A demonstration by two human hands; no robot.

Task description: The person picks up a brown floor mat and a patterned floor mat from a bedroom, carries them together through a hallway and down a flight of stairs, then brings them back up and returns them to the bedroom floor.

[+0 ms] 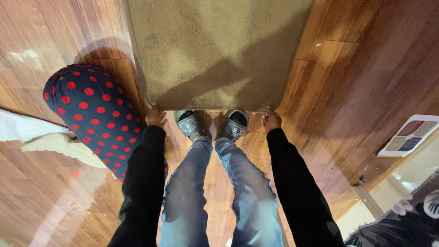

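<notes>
Head view: both hands, left (156, 117) and right (271, 120), pinch the tan mat's (215, 50) near corners, lifting its edge off the wooden floor (366, 68).

Panel: a flat white rectangular card or panel (408, 136) lay at the right edge of the view, tilted, above a pale surface.
Panel colours: four small rectangular patches sat on it in a grid, dark maroon, beige, olive-grey and dark navy.
Slipper labels: pale printed lettering bands ran across the straps of two grey slippers (190, 122) at centre.
</notes>
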